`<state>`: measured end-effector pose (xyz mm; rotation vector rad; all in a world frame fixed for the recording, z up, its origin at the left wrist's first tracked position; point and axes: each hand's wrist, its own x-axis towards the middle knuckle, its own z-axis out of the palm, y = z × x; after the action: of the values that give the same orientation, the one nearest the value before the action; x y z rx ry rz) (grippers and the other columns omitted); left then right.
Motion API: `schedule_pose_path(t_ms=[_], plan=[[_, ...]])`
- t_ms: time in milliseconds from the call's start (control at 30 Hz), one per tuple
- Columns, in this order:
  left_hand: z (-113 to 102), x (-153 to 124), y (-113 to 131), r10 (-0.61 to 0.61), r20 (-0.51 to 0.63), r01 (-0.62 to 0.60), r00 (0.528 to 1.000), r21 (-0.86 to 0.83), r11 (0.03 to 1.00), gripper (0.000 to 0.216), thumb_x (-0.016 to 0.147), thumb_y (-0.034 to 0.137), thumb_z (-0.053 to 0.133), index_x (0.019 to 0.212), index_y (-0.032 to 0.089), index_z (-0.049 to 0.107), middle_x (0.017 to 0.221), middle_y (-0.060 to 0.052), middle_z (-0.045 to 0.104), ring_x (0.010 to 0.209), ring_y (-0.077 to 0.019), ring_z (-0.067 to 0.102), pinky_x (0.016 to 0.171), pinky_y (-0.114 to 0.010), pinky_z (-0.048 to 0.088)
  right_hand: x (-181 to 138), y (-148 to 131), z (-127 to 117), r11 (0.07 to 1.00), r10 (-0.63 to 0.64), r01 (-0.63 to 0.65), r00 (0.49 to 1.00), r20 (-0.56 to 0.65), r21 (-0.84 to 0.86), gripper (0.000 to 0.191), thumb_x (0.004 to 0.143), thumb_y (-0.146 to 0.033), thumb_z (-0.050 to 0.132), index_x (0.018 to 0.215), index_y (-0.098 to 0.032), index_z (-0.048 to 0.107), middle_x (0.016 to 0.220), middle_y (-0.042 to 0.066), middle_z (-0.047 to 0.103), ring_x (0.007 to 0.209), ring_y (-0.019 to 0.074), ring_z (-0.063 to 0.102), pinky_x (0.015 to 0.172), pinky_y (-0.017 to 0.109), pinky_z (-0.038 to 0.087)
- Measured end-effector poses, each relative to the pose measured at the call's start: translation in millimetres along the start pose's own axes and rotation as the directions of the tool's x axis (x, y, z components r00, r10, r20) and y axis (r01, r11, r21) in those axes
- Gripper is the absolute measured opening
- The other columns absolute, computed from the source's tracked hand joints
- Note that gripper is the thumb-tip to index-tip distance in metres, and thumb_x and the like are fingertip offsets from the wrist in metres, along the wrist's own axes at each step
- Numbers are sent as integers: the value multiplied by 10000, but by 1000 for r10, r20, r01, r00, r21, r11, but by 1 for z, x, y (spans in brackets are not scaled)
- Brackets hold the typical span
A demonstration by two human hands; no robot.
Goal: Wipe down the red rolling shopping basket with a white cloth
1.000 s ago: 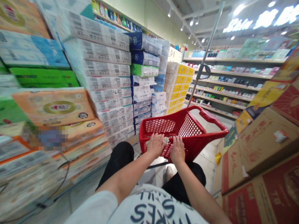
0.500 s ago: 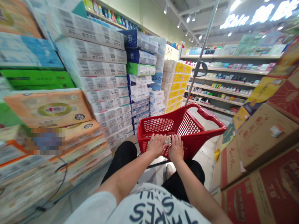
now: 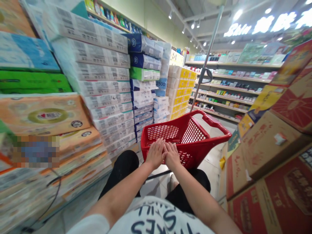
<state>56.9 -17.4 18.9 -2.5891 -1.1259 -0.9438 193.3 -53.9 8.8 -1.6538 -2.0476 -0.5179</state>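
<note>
Cart (image 3: pixel 202 152): directly ahead, broadside, handle end to the right

Far left: orange pack (image 3: pixel 46 112), then white stack (image 3: pixel 104 83). Together these bound the left side. The white stack stands just beside the left end of the cart; contact between them cannot be determined. Left knee (image 3: pixel 126 161) sits below and near that end.

The cart lies directly ahead of the hands. Its long axis runs left to right across the body, with one long side facing the person. Left hand (image 3: pixel 155 152): nearer the cart's left end, palm down at the near rim (image 3: pixel 195 145), fingers extended and close together. Right hand (image 3: pixel 172 156): immediately to the right, in a similar posture, touching the left hand along the thumb side. Fingers of both hands point over the rim toward the interior. Undersides are hidden; whether either hand has hold of the rim or of an item cannot be told.

Handle (image 3: pixel 215 122): right end of the cart, apart from both hands; the right hand is nearer. Pole (image 3: pixel 213 39) slants behind it. Between the cart and the stacked cartons (image 3: pixel 268 152), a strip of floor (image 3: pixel 215 159) provides lateral room. The cartons form the right-hand limit.
</note>
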Motion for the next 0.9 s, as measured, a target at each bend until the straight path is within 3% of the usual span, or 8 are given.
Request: schedule_pose_path(t_ms=[100, 233, 433, 633, 733, 833, 900], plan=[[5, -13, -10, -72, -15, 74, 997, 113, 991, 648, 945, 434, 391, 1467, 79, 244, 1520, -178, 288, 1442, -288, 158, 1157, -483, 194, 14, 3, -7, 998, 11, -12, 1000, 16, 58, 417, 898, -198, 458, 1304, -238, 549, 1261, 78, 583, 1210, 225, 462, 1136, 445, 187], [9, -18, -18, -62, 71, 52, 996, 141, 989, 623, 939, 395, 401, 1445, 48, 290, 1487, -185, 353, 1408, -287, 267, 1146, -453, 248, 17, 17, -12, 988, 120, -115, 992, -40, 102, 343, 895, -124, 407, 1151, -159, 632, 1310, 102, 556, 1234, 193, 456, 1114, 375, 254], [8, -11, -8, -109, 55, 101, 993, 138, 985, 552, 925, 381, 440, 1382, 71, 424, 1413, -182, 459, 1337, -328, 380, 1134, -496, 263, 6, 20, -12, 997, 62, -62, 998, -16, -47, 459, 887, -133, 464, 1336, -212, 514, 1330, 73, 552, 1285, 245, 389, 1110, 412, 204], [13, -14, -8, -56, -14, 57, 998, 119, 991, 500, 927, 353, 447, 1305, 30, 504, 1320, -199, 539, 1303, -347, 419, 1109, -509, 305, 20, 31, -33, 994, 105, -108, 990, 90, 25, 255, 914, -186, 458, 1053, -229, 666, 1012, 40, 682, 983, 186, 550, 982, 332, 296], [16, -16, -7, -45, -35, 49, 998, 130, 990, 520, 936, 382, 433, 1310, 28, 503, 1334, -198, 529, 1317, -354, 401, 1111, -510, 301, 22, 35, -38, 981, 196, -196, 978, 68, -6, 215, 910, -189, 461, 905, -199, 676, 909, 50, 683, 894, 185, 554, 903, 317, 315], [18, -16, -4, -46, -31, 51, 998, 155, 987, 535, 933, 385, 436, 1331, 30, 486, 1363, -198, 503, 1336, -364, 370, 1121, -519, 275, 22, 30, -34, 969, 236, -235, 972, 15, -72, 205, 913, -218, 471, 871, -191, 670, 893, 68, 674, 903, 206, 543, 901, 334, 305], [18, -16, -3, -49, -24, 52, 999, 171, 984, 546, 932, 386, 438, 1341, 27, 476, 1376, -202, 488, 1345, -369, 354, 1126, -522, 259, 23, 29, -33, 980, 183, -177, 982, 51, -94, 197, 917, -235, 478, 922, -203, 672, 914, 64, 674, 924, 212, 541, 908, 338, 306]])
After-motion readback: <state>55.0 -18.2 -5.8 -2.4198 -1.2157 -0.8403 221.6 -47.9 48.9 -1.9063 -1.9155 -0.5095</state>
